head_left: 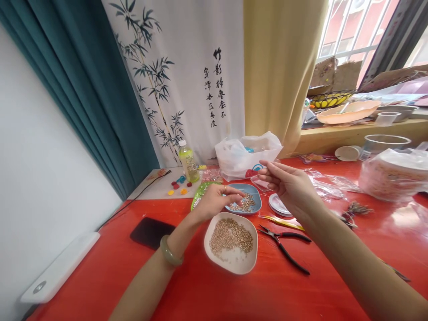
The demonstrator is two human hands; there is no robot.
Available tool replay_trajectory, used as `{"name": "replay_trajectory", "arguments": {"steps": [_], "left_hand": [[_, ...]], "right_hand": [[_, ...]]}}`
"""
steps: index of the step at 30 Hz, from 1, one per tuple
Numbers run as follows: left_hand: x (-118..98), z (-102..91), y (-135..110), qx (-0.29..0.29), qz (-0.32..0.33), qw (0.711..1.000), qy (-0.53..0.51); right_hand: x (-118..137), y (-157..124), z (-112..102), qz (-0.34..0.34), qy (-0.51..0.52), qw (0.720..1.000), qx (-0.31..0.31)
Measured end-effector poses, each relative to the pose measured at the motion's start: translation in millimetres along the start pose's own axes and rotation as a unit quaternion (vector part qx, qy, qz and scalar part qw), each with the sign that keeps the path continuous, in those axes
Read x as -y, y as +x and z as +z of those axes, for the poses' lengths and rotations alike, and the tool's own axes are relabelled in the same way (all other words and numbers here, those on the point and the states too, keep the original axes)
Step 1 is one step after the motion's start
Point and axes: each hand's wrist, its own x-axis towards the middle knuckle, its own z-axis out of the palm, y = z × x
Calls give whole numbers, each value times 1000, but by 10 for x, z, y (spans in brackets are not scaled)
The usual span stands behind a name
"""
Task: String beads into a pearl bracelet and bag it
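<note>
My left hand [217,199] hangs over the near left part of a blue dish [257,206] of gold beads, its fingers bent together in a pinch. My right hand [290,183] is raised to the right of that dish, thumb and forefinger pressed together. Whatever either pinch holds is too fine to make out; a faint thin line shows near my left fingertips. Below the hands stands a white bowl [230,266] with many small gold beads [232,236]. Partly hidden behind my left hand is a green dish [198,194].
Black-handled pliers [279,240] and yellow tweezers [282,221] lie right of the bowl, near white round lids [279,205]. A dark phone [152,232] lies left. Behind are a plastic bag [234,156] and a yellow-green bottle [189,165]. A wrapped tub [394,174] stands right.
</note>
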Motion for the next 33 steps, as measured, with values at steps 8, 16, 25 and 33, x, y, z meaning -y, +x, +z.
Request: {"name": "replay_trajectory", "arguments": {"steps": [8,16,25,33], "left_hand": [[111,12,45,15,-14,1000,-17],[177,1,67,56,-111,984,-129],[371,-96,138,71,-110,985,-116],[531,-137,205,13,-86,995,48]], "right_hand": [[-14,221,-236,-22,40,996,-78],[-85,331,-358,-58,19,995,-78],[-96,373,-481,-76,34,991,-102],[-231,419,-504,-78,34,987,-137]]}}
